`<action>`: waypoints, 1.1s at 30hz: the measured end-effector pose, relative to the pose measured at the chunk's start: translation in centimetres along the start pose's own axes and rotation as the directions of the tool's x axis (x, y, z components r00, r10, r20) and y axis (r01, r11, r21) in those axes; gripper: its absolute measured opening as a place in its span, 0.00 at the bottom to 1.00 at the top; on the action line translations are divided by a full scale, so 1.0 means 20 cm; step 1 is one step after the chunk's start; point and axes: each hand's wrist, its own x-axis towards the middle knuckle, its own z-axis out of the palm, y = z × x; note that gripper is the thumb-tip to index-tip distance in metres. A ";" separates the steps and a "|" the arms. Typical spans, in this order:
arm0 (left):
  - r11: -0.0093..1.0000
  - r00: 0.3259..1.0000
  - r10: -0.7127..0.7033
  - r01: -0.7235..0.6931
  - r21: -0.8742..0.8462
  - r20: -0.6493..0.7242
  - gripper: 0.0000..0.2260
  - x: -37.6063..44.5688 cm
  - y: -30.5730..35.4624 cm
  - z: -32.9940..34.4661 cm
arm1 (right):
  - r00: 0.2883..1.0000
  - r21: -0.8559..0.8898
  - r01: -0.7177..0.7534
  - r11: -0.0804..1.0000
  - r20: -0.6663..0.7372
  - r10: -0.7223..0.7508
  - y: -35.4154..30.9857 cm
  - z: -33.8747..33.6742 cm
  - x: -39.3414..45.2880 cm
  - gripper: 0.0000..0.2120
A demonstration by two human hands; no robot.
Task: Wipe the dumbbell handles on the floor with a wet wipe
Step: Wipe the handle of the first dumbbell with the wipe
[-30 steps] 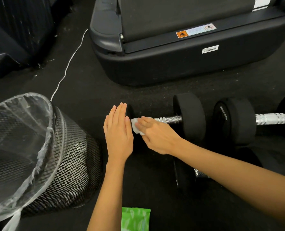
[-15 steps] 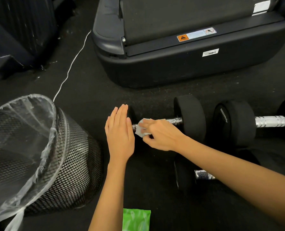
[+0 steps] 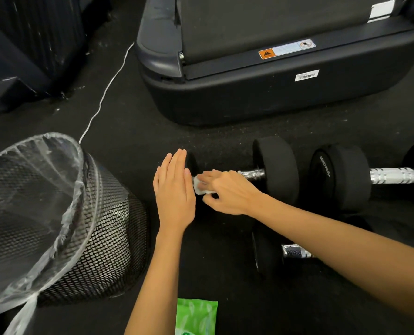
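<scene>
On the black floor in front of the treadmill, the right hand (image 3: pixel 227 192) fingers pinch a white wet wipe (image 3: pixel 199 187) around the knurled chrome dumbbell handle (image 3: pixel 250 174), whose long axis runs rightward toward its black weight, while the flat, open left hand (image 3: pixel 174 189) braces its other end.

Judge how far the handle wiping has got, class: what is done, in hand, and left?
Done: nothing can be confirmed clean. In hand: the right hand presses the wet wipe on the nearest dumbbell's handle, while the left hand rests flat against its end. Left: the handle on the right and the lower one.
</scene>
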 end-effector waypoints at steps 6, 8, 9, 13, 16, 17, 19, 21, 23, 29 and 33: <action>1.000 1.000 0.005 -0.005 0.015 -0.006 0.23 0.00 0.01 -0.01 | 0.998 0.054 -0.061 0.997 -0.028 0.063 0.03 0.01 0.02 0.21; 1.000 1.000 0.003 -0.003 0.011 -0.007 0.23 0.00 0.01 -0.01 | 0.998 0.054 -0.046 0.997 -0.028 0.047 0.02 0.03 0.01 0.23; 1.000 1.000 0.003 -0.003 0.009 -0.007 0.23 0.00 0.01 -0.01 | 1.000 0.050 -0.023 0.999 -0.012 0.023 0.02 0.04 0.00 0.24; 1.000 1.000 0.007 -0.007 0.020 -0.010 0.22 0.00 0.01 0.00 | 1.000 0.028 -0.004 1.000 -0.009 0.004 0.05 0.02 -0.02 0.22; 1.000 1.000 0.004 -0.004 0.021 -0.012 0.20 0.00 0.00 0.01 | 0.999 -0.039 0.014 0.999 -0.035 -0.015 0.02 0.03 0.01 0.20; 1.000 1.000 0.004 -0.003 0.024 -0.011 0.20 0.00 0.00 0.01 | 1.000 -0.056 0.014 0.998 -0.022 -0.015 0.00 0.03 0.02 0.17; 1.000 1.000 -0.002 0.002 0.027 -0.012 0.19 0.00 0.00 0.01 | 0.999 -0.080 -0.034 0.996 0.023 0.036 -0.04 0.02 0.07 0.13; 0.999 1.000 -0.012 0.012 0.030 -0.014 0.19 0.00 0.01 0.01 | 0.991 -0.086 -0.091 0.992 0.095 0.099 -0.05 -0.02 0.14 0.12; 0.999 1.000 -0.007 0.008 0.045 -0.012 0.20 0.00 0.01 0.01 | 0.979 -0.045 -0.112 0.993 0.167 0.118 -0.03 -0.04 0.18 0.12; 0.995 1.000 0.003 -0.001 0.095 -0.019 0.22 -0.02 0.03 0.00 | 0.997 -0.133 0.045 0.990 0.065 -0.037 -0.02 0.01 0.06 0.18; 0.993 1.000 0.003 -0.002 0.121 -0.013 0.23 -0.01 0.03 0.00 | 0.999 -0.152 0.030 0.988 0.044 -0.023 -0.02 0.01 0.10 0.20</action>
